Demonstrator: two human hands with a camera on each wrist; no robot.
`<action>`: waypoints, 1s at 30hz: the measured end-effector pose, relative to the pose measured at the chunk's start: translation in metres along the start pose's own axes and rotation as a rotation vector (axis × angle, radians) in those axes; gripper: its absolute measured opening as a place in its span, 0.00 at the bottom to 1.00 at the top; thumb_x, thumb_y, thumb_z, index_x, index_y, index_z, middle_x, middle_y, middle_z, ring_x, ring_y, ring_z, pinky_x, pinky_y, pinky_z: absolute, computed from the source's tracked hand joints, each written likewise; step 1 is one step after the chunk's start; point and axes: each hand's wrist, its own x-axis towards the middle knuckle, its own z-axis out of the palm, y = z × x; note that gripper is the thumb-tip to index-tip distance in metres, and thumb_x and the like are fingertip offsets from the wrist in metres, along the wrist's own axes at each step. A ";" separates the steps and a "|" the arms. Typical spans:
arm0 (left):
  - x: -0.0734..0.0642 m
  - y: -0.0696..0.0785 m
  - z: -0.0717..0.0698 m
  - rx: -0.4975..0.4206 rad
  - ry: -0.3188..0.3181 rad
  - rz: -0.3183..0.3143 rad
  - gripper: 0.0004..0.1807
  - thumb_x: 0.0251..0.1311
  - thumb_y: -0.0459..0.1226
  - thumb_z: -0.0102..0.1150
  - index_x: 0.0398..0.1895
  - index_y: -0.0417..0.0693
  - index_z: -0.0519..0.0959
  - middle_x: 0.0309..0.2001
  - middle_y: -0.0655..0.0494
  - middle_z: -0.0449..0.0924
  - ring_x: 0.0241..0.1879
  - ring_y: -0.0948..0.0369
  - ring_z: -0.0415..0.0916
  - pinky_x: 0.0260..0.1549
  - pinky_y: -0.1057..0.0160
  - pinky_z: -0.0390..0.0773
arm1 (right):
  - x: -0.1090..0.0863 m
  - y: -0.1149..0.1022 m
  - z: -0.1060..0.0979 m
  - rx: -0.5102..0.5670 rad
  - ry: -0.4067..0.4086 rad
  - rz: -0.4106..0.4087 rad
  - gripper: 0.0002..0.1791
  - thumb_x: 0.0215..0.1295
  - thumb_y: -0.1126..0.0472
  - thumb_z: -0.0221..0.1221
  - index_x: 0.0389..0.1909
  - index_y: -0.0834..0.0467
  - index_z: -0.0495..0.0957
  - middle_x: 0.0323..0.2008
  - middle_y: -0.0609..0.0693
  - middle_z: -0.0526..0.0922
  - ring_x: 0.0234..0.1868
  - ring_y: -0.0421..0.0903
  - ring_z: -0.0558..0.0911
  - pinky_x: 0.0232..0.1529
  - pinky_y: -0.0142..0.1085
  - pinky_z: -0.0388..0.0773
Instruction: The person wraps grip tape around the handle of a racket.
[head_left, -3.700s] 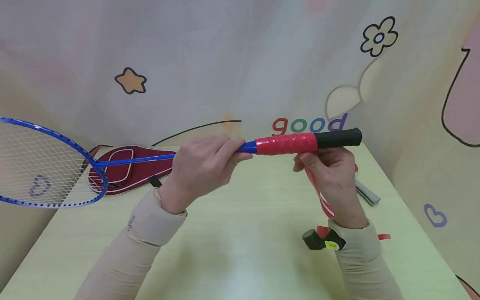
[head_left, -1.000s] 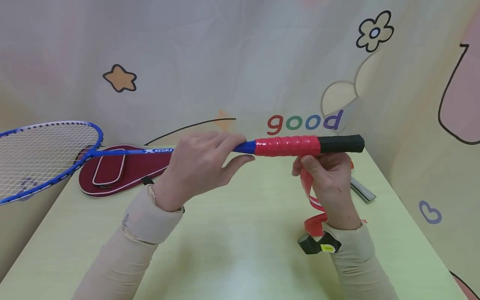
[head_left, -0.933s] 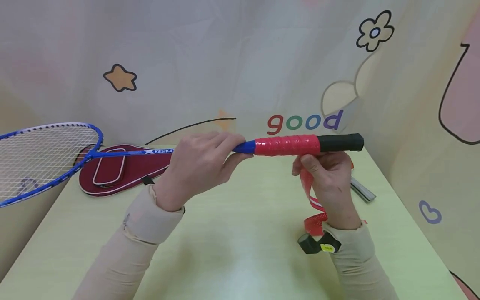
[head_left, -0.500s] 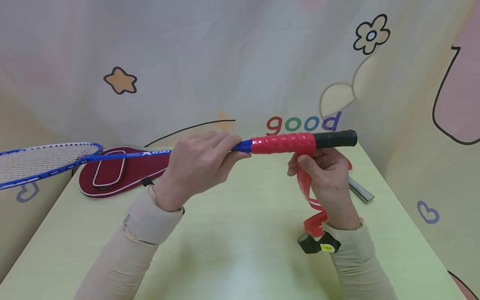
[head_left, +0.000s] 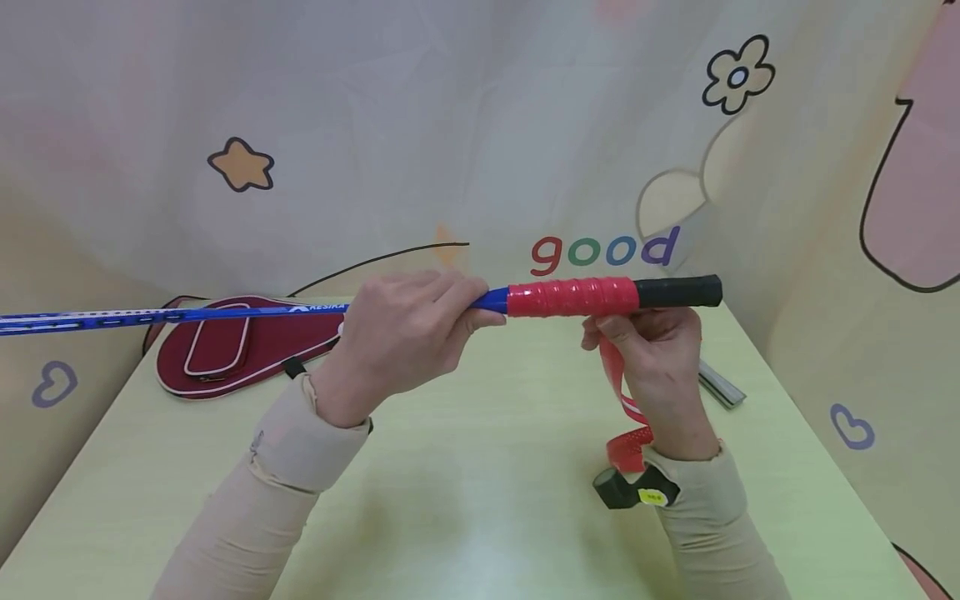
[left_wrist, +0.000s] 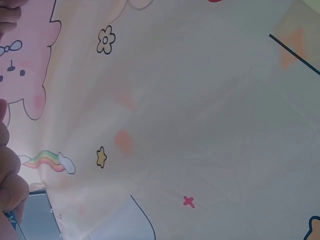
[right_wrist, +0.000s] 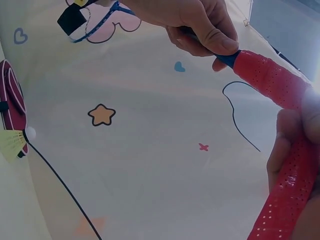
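Observation:
A blue badminton racket (head_left: 225,312) is held level above the table, its head edge-on at the left in the head view. My left hand (head_left: 405,333) grips it at the shaft, just beside the blue cone (head_left: 492,300). Red perforated grip tape (head_left: 573,297) is wound in overlapping turns over much of the handle; the black butt end (head_left: 678,291) shows bare. Right under the last turn, my right hand (head_left: 660,358) pinches the tape between thumb and fingers. Its loose tail (head_left: 628,446) hangs down past the wrist. In the right wrist view the tape (right_wrist: 280,210) runs down from the handle.
On the table (head_left: 465,467) a dark red racket bag (head_left: 247,350) lies at the back left. A grey strip-like item (head_left: 722,385) lies behind my right hand. A yellow shuttlecock (right_wrist: 14,144) shows near the bag in the right wrist view. A printed curtain (head_left: 420,125) stands behind.
The racket has rolled about its shaft in my left hand, its strung face going from visible to edge-on. My right hand keeps pinching the tape at nearly the same spot.

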 end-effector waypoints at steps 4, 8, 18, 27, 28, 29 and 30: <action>0.000 0.001 0.000 0.004 -0.002 0.000 0.16 0.61 0.45 0.65 0.29 0.43 0.75 0.16 0.57 0.68 0.12 0.63 0.60 0.11 0.68 0.59 | 0.001 -0.001 0.002 -0.027 0.018 -0.017 0.13 0.64 0.73 0.59 0.49 0.66 0.75 0.30 0.56 0.85 0.27 0.49 0.84 0.43 0.38 0.81; -0.001 0.001 0.000 0.005 -0.005 0.001 0.16 0.60 0.45 0.66 0.30 0.42 0.75 0.16 0.57 0.69 0.12 0.63 0.61 0.12 0.68 0.61 | 0.000 -0.002 0.002 -0.041 0.035 -0.018 0.12 0.64 0.73 0.59 0.48 0.65 0.76 0.30 0.54 0.85 0.27 0.48 0.85 0.44 0.38 0.81; -0.001 0.001 -0.001 0.054 -0.050 -0.026 0.16 0.61 0.46 0.64 0.29 0.42 0.75 0.15 0.58 0.69 0.11 0.64 0.59 0.11 0.69 0.58 | 0.003 -0.003 -0.005 -0.071 -0.060 0.006 0.16 0.65 0.69 0.61 0.53 0.65 0.75 0.32 0.53 0.85 0.31 0.48 0.86 0.46 0.38 0.80; 0.000 0.002 -0.001 0.050 -0.081 -0.026 0.16 0.61 0.46 0.64 0.30 0.42 0.76 0.17 0.57 0.72 0.12 0.64 0.63 0.12 0.69 0.60 | 0.003 0.000 -0.005 -0.015 -0.054 -0.002 0.16 0.66 0.71 0.58 0.55 0.65 0.75 0.33 0.55 0.85 0.31 0.49 0.85 0.48 0.39 0.80; 0.000 0.002 -0.001 0.048 -0.086 -0.027 0.16 0.61 0.46 0.64 0.31 0.41 0.76 0.18 0.57 0.73 0.13 0.64 0.64 0.12 0.69 0.60 | 0.002 0.000 -0.005 -0.021 -0.044 -0.002 0.15 0.66 0.71 0.58 0.53 0.65 0.76 0.33 0.54 0.85 0.31 0.49 0.85 0.47 0.39 0.80; 0.000 0.003 -0.001 0.044 -0.093 -0.030 0.16 0.62 0.47 0.64 0.33 0.41 0.77 0.19 0.56 0.74 0.13 0.64 0.65 0.12 0.69 0.61 | 0.002 0.000 -0.005 -0.020 -0.034 0.002 0.14 0.66 0.71 0.58 0.52 0.66 0.75 0.33 0.54 0.85 0.30 0.49 0.84 0.47 0.39 0.80; 0.001 0.003 -0.001 0.041 -0.099 -0.032 0.17 0.62 0.47 0.64 0.35 0.41 0.78 0.20 0.56 0.76 0.14 0.64 0.66 0.13 0.69 0.62 | 0.001 0.000 -0.004 -0.031 -0.019 0.006 0.13 0.66 0.70 0.58 0.51 0.66 0.75 0.33 0.54 0.85 0.30 0.49 0.84 0.48 0.40 0.80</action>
